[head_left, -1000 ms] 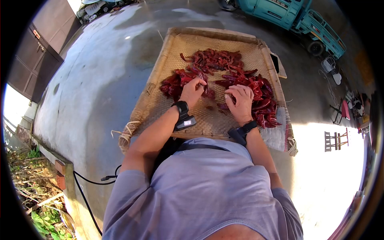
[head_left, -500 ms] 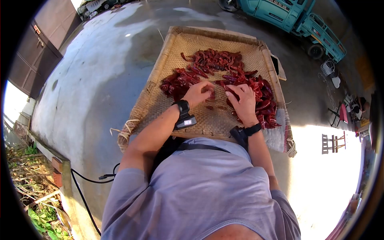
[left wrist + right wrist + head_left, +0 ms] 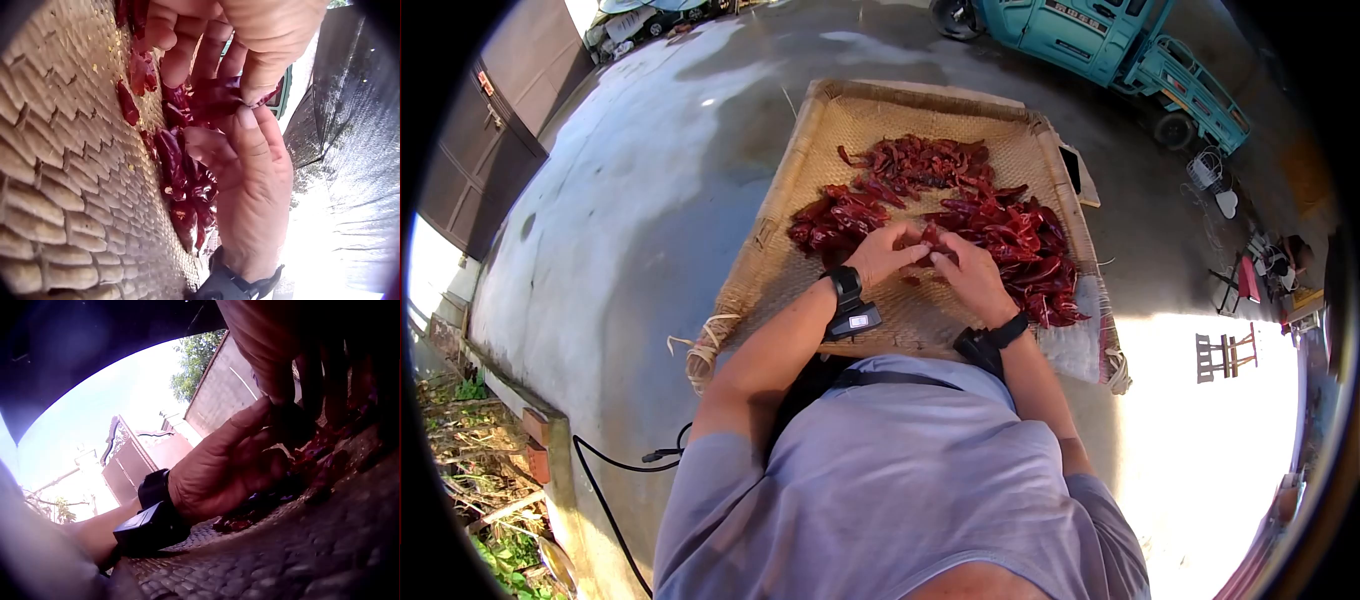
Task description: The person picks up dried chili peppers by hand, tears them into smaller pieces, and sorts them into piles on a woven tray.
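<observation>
Close over a woven bamboo tray [image 3: 840, 115], my two hands meet thumb to thumb. A dark red dried chili pepper [image 3: 212, 99] is between them. My left hand [image 3: 887, 252] pinches it from one side, and my right hand [image 3: 972, 275] grips it from the other. In the left wrist view both thumbnails press together at the pepper's end. One chili pile [image 3: 835, 222] lies beyond my left hand, a larger pile [image 3: 1030, 245] to the right, and a third, shriveled-looking pile [image 3: 925, 160] at the far side. A loose chili piece [image 3: 127, 103] lies near pale seeds.
A pale cloth [image 3: 1065, 350] covers the tray's near right corner. Past the right rim sits a dark flat object [image 3: 1070, 168] on a board. A teal three-wheeled truck [image 3: 1080, 45] stands on the concrete floor. A black cable [image 3: 605, 500] hangs at the left.
My hands started apart, the left over the left pile and the right at the right pile. They have come together over the tray's middle and now hold a chili pepper between them.
</observation>
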`<state>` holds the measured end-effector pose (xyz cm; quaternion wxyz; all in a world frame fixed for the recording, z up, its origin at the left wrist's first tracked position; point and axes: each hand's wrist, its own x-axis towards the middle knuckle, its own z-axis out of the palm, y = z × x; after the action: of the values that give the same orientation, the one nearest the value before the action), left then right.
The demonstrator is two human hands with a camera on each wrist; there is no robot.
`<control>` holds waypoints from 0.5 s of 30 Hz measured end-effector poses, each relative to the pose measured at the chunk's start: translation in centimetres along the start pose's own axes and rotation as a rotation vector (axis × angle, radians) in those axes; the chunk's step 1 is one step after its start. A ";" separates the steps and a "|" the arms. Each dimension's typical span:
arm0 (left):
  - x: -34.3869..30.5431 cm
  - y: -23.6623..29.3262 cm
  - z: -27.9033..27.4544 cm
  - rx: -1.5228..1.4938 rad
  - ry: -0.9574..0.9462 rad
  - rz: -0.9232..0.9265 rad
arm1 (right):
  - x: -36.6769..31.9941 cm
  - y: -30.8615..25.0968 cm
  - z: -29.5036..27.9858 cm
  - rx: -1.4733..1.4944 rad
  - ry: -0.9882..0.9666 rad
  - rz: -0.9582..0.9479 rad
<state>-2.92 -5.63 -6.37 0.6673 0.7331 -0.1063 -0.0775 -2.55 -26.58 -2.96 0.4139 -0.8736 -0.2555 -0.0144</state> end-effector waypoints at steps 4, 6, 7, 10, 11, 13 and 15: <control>-0.5 2.3 -0.5 0.351 0.204 -0.020 | -1.0 0.4 -3.5 -0.483 0.242 -0.023; -0.3 1.2 -1.1 0.431 0.379 -0.032 | -1.8 0.5 -5.6 -0.641 0.249 0.054; -0.2 0.8 -1.5 0.469 0.468 -0.038 | -2.3 0.5 -6.2 -0.714 0.242 0.081; -0.6 1.5 -1.2 0.623 0.709 -0.025 | -3.1 1.9 -6.3 -0.713 0.195 0.131; -0.8 2.2 -1.0 0.657 0.814 -0.010 | -3.2 2.5 -6.1 -0.714 0.198 0.126; -1.0 3.1 -1.1 0.655 0.769 -0.015 | -2.9 3.0 -6.0 -0.748 0.186 0.126; -0.8 3.1 -1.1 0.662 0.754 0.079 | -2.9 3.0 -6.0 -0.755 0.202 0.097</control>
<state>-3.57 -4.65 -3.21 0.3932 0.8778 0.0957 0.2562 -2.57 -33.81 -1.88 0.0866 -0.9697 -0.1486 -0.1736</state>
